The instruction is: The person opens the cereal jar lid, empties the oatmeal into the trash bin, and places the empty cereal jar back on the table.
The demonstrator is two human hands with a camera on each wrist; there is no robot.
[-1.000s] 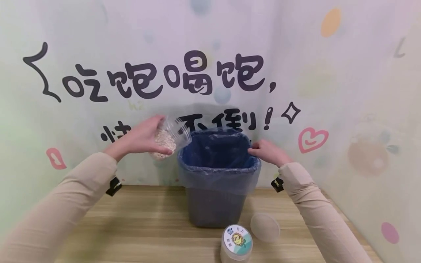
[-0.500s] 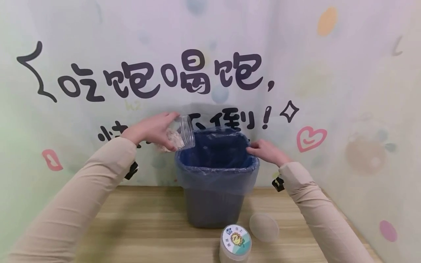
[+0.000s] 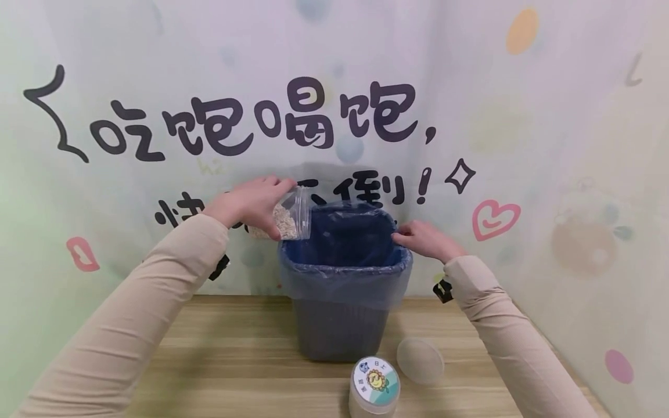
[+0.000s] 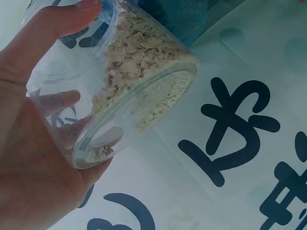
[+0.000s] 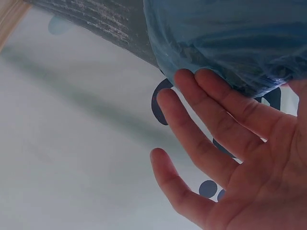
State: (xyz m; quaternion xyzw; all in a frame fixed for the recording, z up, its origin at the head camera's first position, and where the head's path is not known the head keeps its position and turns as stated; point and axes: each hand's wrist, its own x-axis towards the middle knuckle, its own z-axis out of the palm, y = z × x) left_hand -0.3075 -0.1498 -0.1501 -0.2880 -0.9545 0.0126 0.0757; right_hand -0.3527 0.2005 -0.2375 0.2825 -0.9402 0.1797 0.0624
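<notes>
My left hand (image 3: 254, 204) grips a clear plastic jar (image 3: 298, 212) tipped on its side, its mouth toward the bin's left rim. Pale oat flakes (image 4: 139, 48) lie along the lower side of the jar in the left wrist view. A grey trash bin (image 3: 342, 331) stands upright, lined with a blue plastic bag (image 3: 345, 287) folded over its rim. At the bin's right rim my right hand (image 3: 425, 239) pinches the edge; in the right wrist view its fingers (image 5: 211, 112) lie along the outside of the bag, and the thumb is mostly out of sight.
In front of the bin stands a jar with a sunflower label (image 3: 375, 383) on top. A translucent round lid (image 3: 420, 360) lies to its right on the wooden table (image 3: 235, 348). A printed curtain (image 3: 209, 46) hangs close behind the bin.
My left hand has moved right toward the bin and tilted the jar further, so its mouth is now beside the bin's rim. The right hand keeps its place.
</notes>
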